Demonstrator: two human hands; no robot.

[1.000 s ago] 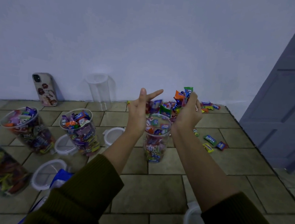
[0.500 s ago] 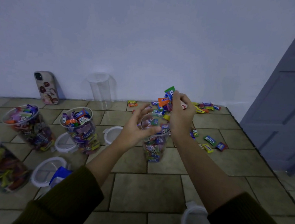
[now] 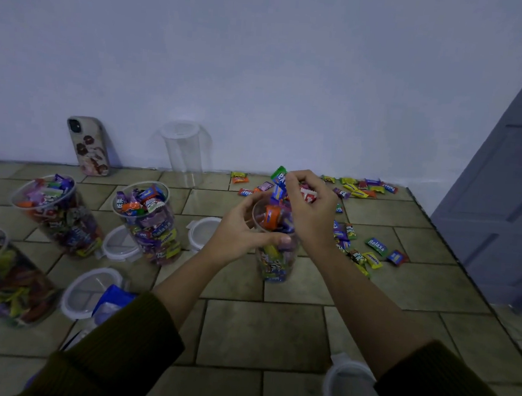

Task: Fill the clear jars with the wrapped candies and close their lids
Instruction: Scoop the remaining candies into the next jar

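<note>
A clear jar [image 3: 275,261] stands on the tiled floor in the middle, nearly full of wrapped candies. My left hand [image 3: 241,230] grips its upper rim, thumb across the near side. My right hand [image 3: 310,209] holds a bunch of wrapped candies [image 3: 280,180] right over the jar's mouth. Loose candies [image 3: 360,187] lie scattered by the wall and to the jar's right. Three full jars without lids stand at the left: one [image 3: 148,220], another [image 3: 55,213] and a third [image 3: 0,277]. An empty clear jar [image 3: 185,154] stands by the wall.
White-rimmed lids lie on the floor: one [image 3: 202,232], one [image 3: 120,244], one [image 3: 88,290] and one [image 3: 353,395] at the bottom right. A blue bag [image 3: 112,305] lies by my left sleeve. A phone [image 3: 89,145] leans on the wall. A grey door [image 3: 511,173] stands right.
My right hand carried the candies left and down to the jar's mouth. My left hand, open in the air before, came down and took hold of the jar's rim.
</note>
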